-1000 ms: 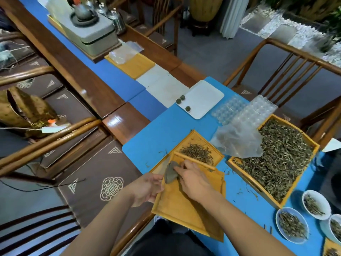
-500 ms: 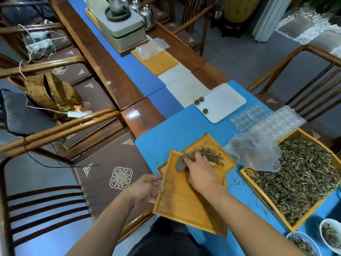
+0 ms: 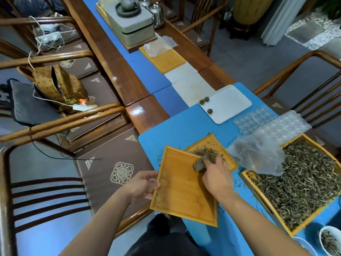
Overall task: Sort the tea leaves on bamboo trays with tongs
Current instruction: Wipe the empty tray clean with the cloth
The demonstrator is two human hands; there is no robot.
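Head: bamboo tray [image 3: 181,189] between hands, both gripping.

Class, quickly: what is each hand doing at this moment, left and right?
Left hand: grips the left edge of the empty bamboo tray.
Right hand: holds a small grey cloth against that tray's far end.

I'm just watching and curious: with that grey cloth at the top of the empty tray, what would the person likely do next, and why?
Probably one more short wipe toward the far edge. The right hand grips the grey cloth at the top of the bare tray, which the left hand holds tilted over the smaller tray of tea leaves, so any crumbs would fall there.
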